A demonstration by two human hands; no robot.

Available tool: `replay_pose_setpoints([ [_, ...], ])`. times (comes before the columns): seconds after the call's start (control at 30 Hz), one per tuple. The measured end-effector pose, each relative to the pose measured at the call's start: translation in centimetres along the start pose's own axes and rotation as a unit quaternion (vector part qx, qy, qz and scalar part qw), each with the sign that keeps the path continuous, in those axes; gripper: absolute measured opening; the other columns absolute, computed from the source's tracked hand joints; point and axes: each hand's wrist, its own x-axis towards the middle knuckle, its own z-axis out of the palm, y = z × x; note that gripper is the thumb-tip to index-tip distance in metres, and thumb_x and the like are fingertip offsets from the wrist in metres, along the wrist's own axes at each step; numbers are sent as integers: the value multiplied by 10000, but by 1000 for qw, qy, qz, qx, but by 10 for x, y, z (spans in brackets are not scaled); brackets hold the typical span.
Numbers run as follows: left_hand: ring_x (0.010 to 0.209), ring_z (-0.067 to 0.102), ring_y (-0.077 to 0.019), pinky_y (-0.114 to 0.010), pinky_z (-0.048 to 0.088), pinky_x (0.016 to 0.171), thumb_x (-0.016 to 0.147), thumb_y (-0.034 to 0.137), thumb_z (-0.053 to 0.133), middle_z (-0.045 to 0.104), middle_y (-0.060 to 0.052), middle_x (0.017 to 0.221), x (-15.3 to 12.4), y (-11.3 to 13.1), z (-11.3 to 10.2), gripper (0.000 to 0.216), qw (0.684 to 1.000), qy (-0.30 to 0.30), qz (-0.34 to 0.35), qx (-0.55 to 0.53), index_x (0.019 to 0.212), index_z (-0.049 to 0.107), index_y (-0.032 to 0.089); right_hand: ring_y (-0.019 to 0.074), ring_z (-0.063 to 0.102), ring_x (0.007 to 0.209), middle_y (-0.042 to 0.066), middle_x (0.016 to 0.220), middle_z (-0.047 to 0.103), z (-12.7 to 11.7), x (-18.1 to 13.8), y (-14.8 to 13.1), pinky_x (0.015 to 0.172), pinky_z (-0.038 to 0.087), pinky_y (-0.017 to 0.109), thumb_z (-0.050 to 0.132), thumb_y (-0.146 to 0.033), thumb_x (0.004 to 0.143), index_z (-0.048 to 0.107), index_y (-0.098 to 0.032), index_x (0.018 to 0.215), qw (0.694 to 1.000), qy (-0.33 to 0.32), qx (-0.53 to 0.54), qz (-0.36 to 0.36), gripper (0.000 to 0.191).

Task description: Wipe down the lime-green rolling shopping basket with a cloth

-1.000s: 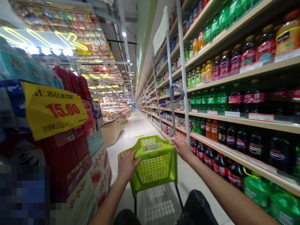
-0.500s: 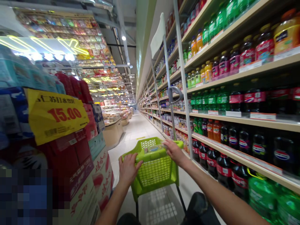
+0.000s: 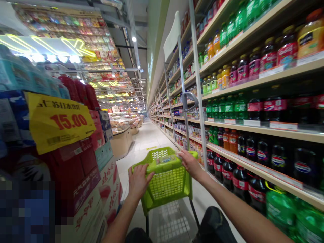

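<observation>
My left fingers (image 3: 141, 168) are curled over the left end of the handle (image 3: 160, 166), and my right fingers (image 3: 184, 158) grasp it just short of its right end. The handle tops the near edge of a green shopping cart (image 3: 168, 185), which stands on the pale floor (image 3: 138, 140) straight ahead of me. Close on my left rise stacked cartons (image 3: 88, 206), with a yellow price sign (image 3: 60, 123) reading 15.00 hung on their aisle side. On my right, big green bottles (image 3: 280, 204) sit beneath the front edge of a long shelf (image 3: 253, 168), and dark bottles with red labels (image 3: 240, 182) follow further along. Past the cart's right corner stands a metal pole (image 3: 182, 77) bearing a grey loop handle (image 3: 184, 101). Farther off, a display stand (image 3: 120, 144) borders the floor's left edge.
</observation>
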Motion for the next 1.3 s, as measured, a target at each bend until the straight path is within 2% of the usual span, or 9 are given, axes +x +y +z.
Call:
replay_pose_setpoints([
  [0.17,1002,504,-246,-461,223,960,821,438,432,609,-72,1044,-1,-4,-1,391,1000,3,3,2,1094,549,183,221,584,924,97,962,627,-47,-4,49,855,456,408,403,-129,704,612,-170,938,987,74,-53,131,316],
  [0.27,994,505,-242,-452,234,952,820,442,435,612,-67,1034,-1,-2,-3,389,1000,-1,2,1,1087,550,184,205,590,906,85,970,632,-69,0,39,835,465,369,402,-172,720,607,-169,948,990,88,-16,109,307],
  [0.37,989,506,-235,-443,236,950,820,434,436,612,-65,1030,-1,1,-5,376,1000,-6,1,-2,1082,553,192,172,593,893,42,947,643,-78,10,18,834,464,315,411,-155,695,618,-193,899,996,36,46,63,294],
  [0.5,989,507,-236,-445,234,951,816,428,440,609,-66,1034,-1,4,-5,372,1000,-7,-7,1,1082,555,195,188,586,919,75,958,637,-51,17,-3,853,459,350,394,-122,686,628,-168,881,999,4,32,38,308],
  [0.7,997,505,-238,-457,216,966,816,434,437,609,-70,1038,-1,3,-2,395,1000,-3,0,3,1098,546,181,280,367,1216,130,1253,493,21,-4,-29,985,295,528,472,-205,769,508,-157,1180,994,19,-81,-70,415],
  [0.87,1008,503,-237,-451,218,963,818,425,438,610,-63,1049,0,3,-6,376,1000,-17,-7,1,1098,544,199,265,386,1205,90,1228,525,1,-14,17,957,328,522,456,-179,796,557,-235,1125,989,-14,-112,-96,348],
  [1.03,1006,500,-232,-439,220,960,813,426,449,613,-59,1025,1,11,-4,367,1000,-7,-14,0,1077,551,192,239,461,1135,115,1180,537,-20,-12,60,929,402,466,380,-184,814,578,-196,1089,994,56,-88,35,338],
  [1.1,991,505,-232,-445,210,964,814,418,450,616,-57,1009,3,15,-2,356,1000,-4,-22,7,1068,555,192,236,467,1125,120,1168,538,-10,-9,42,933,398,469,369,-163,807,562,-187,1109,995,66,-73,35,359],
  [1.3,983,504,-241,-451,213,953,817,400,446,620,-59,998,4,22,-6,345,999,-9,-32,24,1074,554,196,215,377,1204,93,1262,477,29,4,-28,984,348,431,429,-124,771,508,-205,1180,992,-15,-20,-121,424],
])
